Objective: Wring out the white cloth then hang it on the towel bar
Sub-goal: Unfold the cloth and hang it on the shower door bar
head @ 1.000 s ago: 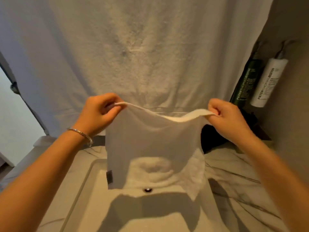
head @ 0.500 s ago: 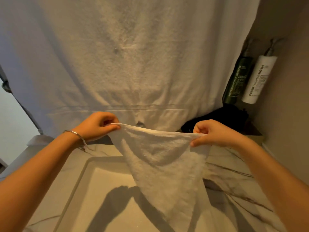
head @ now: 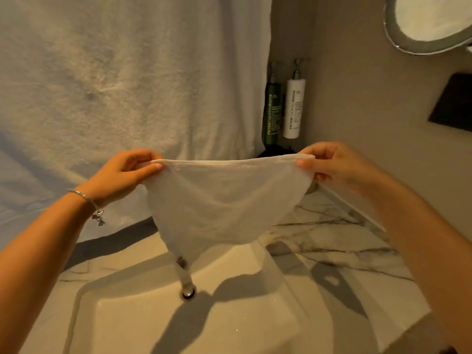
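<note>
the white cloth (head: 224, 203) is held spread out in the air above the sink (head: 143, 318), its top edge pulled nearly straight and the rest sagging to a point that hangs over the drain (head: 188, 293). one top corner is pinched in the grip of the left hand (head: 122, 172), thumb over curled fingers, and the other corner is pinched likewise in the grip of the right hand (head: 334, 166); both grips are clenched on the cloth. it is judged that the cloth is stretched open this way so that it can be laid flat over a bar, and that it is kept over the basin so any drips are caught. no towel bar can be made out; a large towel (head: 115, 85) hangs behind the cloth and probably hides it. nothing is seen lying in the sink, and whether water stands in it cannot be told. on the marbled worktop (head: 339, 241), in the corner, a dark green bottle (head: 272, 113) and a white bottle (head: 293, 108) stand side by side, pump tops up. their fill cannot be seen.
</note>
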The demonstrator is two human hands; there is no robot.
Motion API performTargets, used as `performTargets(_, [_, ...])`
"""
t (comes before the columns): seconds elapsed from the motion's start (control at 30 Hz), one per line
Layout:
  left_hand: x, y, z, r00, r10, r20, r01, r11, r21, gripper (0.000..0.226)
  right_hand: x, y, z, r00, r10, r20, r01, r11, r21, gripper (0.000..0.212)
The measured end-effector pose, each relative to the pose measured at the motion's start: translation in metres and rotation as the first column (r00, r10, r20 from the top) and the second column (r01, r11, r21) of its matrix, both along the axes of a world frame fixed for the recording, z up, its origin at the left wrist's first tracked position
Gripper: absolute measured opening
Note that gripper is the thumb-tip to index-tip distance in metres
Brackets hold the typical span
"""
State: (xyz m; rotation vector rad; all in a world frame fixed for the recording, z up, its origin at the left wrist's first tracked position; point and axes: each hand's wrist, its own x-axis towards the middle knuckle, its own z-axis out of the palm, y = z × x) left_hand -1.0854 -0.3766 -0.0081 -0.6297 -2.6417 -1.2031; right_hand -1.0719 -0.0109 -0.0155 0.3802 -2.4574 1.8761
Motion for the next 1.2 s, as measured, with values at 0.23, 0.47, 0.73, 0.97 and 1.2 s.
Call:
performTargets(0.23, [-0.005, 0.093, 0.013, 0.947, -0.321, 0.023, 0.315, 0.94, 0.13, 0.015, 0.113, 0.067, 0.009, 0.848, -0.515, -0.125, 0.512, 0.857, -0.06, 0.015])
performTargets(0.47, [0.024, 0.226, 0.015, 0.83, -0.558, 0.015, 0.544, 0.814, 0.202, 0.018, 0.249, 0.138, 0.016, 0.573, -0.803, -0.166, 0.797, 0.593, -0.117, 0.023])
performTargets(0.73, [0.109, 0.389, -0.015, 0.679, -0.734, -0.034, 0.728, 0.666, 0.163, 0.009, 0.42, 0.213, -0.004, 0.268, -0.935, -0.232, 0.963, 0.27, 0.024, 0.006])
performTargets(0.97, [0.187, 0.499, -0.034, 0.611, -0.775, -0.16, 0.785, 0.62, -0.005, 0.015, 0.519, 0.263, -0.026, 0.022, -0.974, -0.224, 0.999, 0.014, 0.04, 0.006])
performTargets(1.2, [0.231, 0.606, -0.047, 0.485, -0.868, -0.107, 0.871, 0.49, -0.029, 0.007, 0.576, 0.316, -0.044, -0.224, -0.956, -0.191, 0.968, -0.241, 0.067, 0.004])
